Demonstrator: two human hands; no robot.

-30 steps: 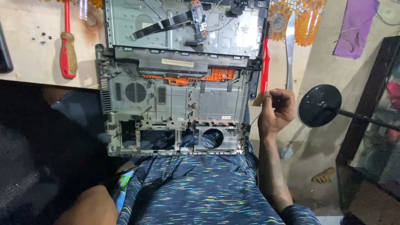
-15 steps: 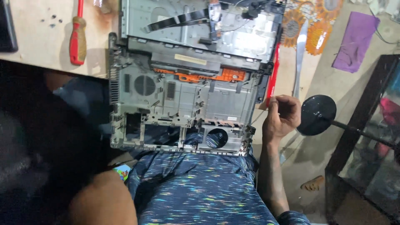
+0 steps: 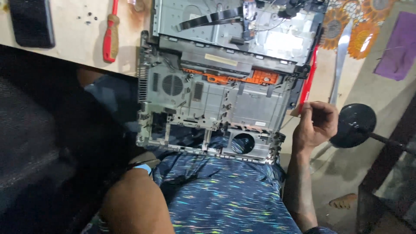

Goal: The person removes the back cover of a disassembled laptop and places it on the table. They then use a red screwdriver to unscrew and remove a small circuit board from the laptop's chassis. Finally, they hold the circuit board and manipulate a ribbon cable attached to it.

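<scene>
A stripped laptop base (image 3: 212,108), a grey moulded plastic shell full of ribs, screw posts and cut-outs, lies half on the edge of the pale wooden table (image 3: 73,39) and half over the person's lap. It has a round slotted fan grille (image 3: 172,84) near its left side, a circular hole (image 3: 244,142) near the front edge and orange plastic pieces (image 3: 242,78) across its upper part. Behind it on the table sits a flat silvery metal panel (image 3: 260,30) with a dark ribbon strip (image 3: 210,18) lying across it. The right hand (image 3: 315,125) is just beside the shell's right edge, fingers curled in a loose clench around the lower end of a slim red tool (image 3: 308,78) that runs up along that edge. The left hand is out of view; only the forearm (image 3: 134,203) shows, wearing a band (image 3: 141,167) at the wrist, so whether it is clenched cannot be told. A screwdriver (image 3: 110,37) with a red and wooden handle lies on the table to the left, near a few small dark screws (image 3: 89,18) and a flat black slab (image 3: 32,21). The lap is covered by blue cloth (image 3: 225,199) streaked with bright flecks. A round black glossy disc (image 3: 353,125) on a rod sits right of the hand.
</scene>
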